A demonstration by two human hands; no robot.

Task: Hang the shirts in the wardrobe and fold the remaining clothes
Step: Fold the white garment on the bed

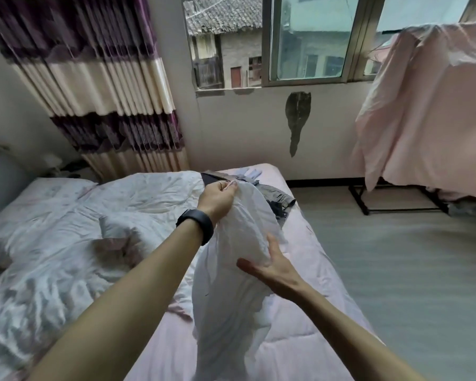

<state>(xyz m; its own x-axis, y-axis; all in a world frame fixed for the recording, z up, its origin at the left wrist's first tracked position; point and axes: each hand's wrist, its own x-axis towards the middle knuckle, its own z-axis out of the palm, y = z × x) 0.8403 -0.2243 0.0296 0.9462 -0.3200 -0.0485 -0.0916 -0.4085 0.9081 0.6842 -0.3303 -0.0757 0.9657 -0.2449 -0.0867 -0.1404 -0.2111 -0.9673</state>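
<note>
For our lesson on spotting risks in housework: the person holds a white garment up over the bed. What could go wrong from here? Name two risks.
1. The left hand only pinches the white garment at its top, and the right hand lies open against it, so the cloth may slip and crumple onto the bed.
2. The pile of clothes lies near the bed's far edge; a swinging garment might push some off.

Both arms reach out. The left hand (217, 199), up high, pinches the white cloth (231, 312). The right hand (274, 268), lower, spreads its fingers.
</note>
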